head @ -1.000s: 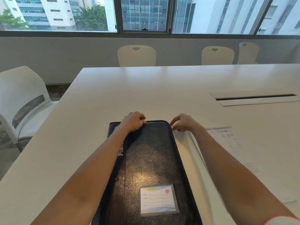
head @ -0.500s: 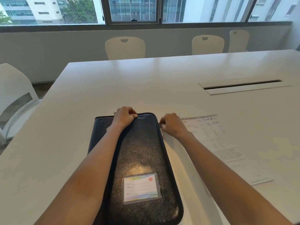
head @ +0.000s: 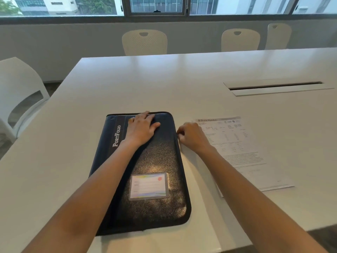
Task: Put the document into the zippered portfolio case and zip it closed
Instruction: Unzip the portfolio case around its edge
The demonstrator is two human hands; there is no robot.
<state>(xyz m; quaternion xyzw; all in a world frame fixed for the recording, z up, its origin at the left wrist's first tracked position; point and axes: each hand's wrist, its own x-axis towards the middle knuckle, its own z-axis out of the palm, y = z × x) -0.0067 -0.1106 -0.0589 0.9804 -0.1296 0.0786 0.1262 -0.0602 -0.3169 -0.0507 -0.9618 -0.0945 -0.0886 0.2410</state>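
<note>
A: From the head view, what do we count on the counter (head: pixel 164 84)?

B: We count one zippered portfolio case (head: pixel 158 161), black and lying flat, with "PortFolio" printed along its left strip and one label card (head: pixel 148 186) in a clear window on the cover. Just to its right lies one printed document (head: pixel 242 148), flat on the counter and outside the case.

A: And the two hands?

B: We see the left hand (head: pixel 141 129) spread flat, palm down, on the far end of the case, fingers reaching its top edge; it presses and grips nothing. The right hand (head: pixel 191 136) is curled at the case's right edge near the far corner, fingertips pinched together at the zipper line. We cannot make out the pull itself; it is too small to tell.

A: Does the right hand touch the document?

B: Its wrist lies over the sheet's left margin; whether it rests on the paper we cannot tell.

A: Anything else we can count?

B: One long cable slot (head: pixel 275 85) set in the counter at the far right. Three cream chairs (head: pixel 145 42) stand behind the far edge, and one white chair (head: pixel 20 92) at the left side. One row of windows (head: pixel 156 5) runs along the top.
</note>
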